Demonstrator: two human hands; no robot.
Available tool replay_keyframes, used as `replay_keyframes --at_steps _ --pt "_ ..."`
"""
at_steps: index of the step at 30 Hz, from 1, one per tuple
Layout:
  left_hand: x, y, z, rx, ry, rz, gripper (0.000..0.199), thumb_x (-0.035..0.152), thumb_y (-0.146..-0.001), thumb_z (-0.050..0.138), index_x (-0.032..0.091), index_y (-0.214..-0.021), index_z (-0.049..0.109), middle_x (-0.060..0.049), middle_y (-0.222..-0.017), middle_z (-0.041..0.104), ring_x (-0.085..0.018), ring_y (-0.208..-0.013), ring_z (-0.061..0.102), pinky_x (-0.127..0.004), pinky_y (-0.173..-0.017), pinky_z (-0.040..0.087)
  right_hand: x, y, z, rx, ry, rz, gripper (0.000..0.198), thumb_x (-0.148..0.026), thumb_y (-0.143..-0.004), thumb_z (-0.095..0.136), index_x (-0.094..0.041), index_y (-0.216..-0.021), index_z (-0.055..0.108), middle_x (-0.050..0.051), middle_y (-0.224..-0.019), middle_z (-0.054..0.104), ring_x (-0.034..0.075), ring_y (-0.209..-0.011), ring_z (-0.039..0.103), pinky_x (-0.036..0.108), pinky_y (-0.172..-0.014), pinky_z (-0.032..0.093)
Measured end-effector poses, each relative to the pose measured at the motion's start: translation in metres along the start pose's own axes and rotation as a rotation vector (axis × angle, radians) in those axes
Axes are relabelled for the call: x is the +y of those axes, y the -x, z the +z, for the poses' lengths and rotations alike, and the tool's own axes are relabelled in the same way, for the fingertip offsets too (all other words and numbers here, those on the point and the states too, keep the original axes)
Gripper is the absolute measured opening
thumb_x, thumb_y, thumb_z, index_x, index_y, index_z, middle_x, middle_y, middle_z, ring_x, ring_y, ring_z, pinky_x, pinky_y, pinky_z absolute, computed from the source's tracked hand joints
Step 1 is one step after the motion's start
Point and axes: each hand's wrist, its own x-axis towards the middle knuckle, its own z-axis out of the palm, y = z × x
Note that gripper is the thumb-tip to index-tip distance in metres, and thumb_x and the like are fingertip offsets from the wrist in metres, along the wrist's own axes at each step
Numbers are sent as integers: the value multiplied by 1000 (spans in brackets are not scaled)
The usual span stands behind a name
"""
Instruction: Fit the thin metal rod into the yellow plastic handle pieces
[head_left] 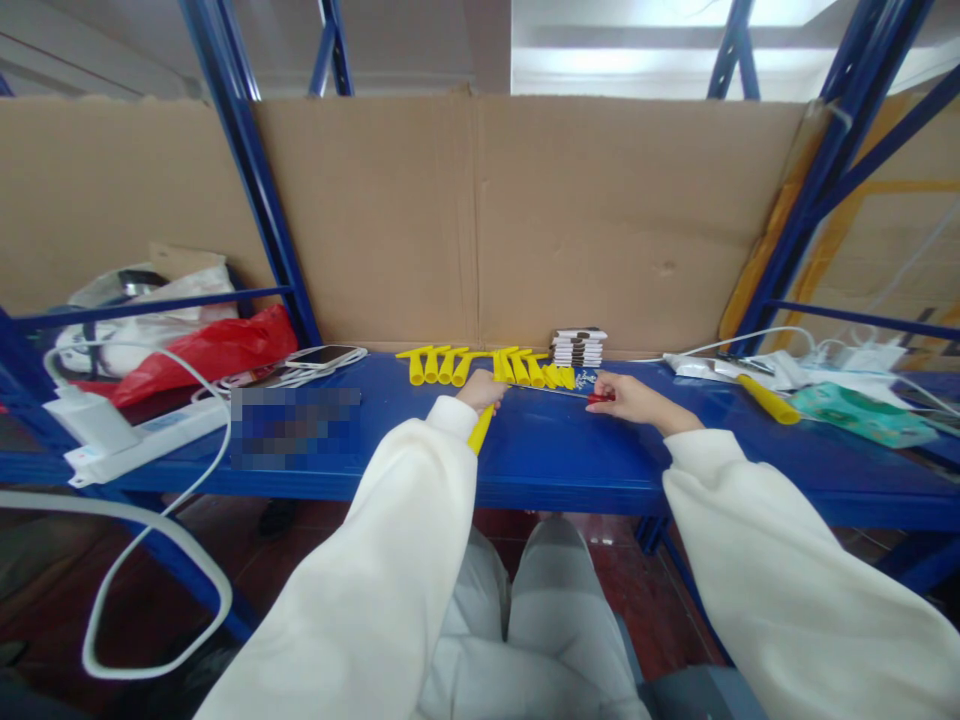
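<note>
Left hand [482, 389] was closed around a yellow plastic piece [480, 428], whose lower end stuck out below the fist toward the white sleeve, over the blue shelf [540, 460]. Right hand [632, 397] was closed, pinching a small red-handled tool [598, 397]; a thin metal shaft ran from it leftward toward the left hand, tip too small to resolve. Hands were near each other, not touching. Just behind them a row of yellow pieces [487, 365] lay along the back of the shelf against the cardboard backing [480, 220], narrow ends mostly pointing forward. Just beside the row on the right sat a stack of small black-and-white boxes [577, 348]. Farther right, well apart: one more yellow piece [769, 399] lying alone, white cables, a teal packet [862, 414]. On the left: a phone [325, 355] on coiled white cable, a red bag [210, 350], a white power strip [142, 438] at the shelf edge with its cord looping down off the front. A blurred patch sat on the shelf left of the left sleeve; contents unreadable.
</note>
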Motion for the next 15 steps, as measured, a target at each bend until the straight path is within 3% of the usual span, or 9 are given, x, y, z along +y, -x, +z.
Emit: replay_keyframes --at_steps 8,15 --pt "-3 -4 0 -2 20 4 23 4 -78 53 15 -58 47 7 -40 38 -7 -35 38 -19 -42 34 -9 2 -6 -93 80 2 36 -49 -80 48 -17 -71 61 6 -64 63 19 -63 54 30 -60 40" --pt "-2 -2 0 -2 0 2 24 2 -79 50 15 -58 47 6 -40 38 -6 -35 38 -19 -42 34 -5 1 -3 -28 36 19 28 -46 -69 62 -19 -73 53 5 -69 62 18 -65 54 29 -61 41"
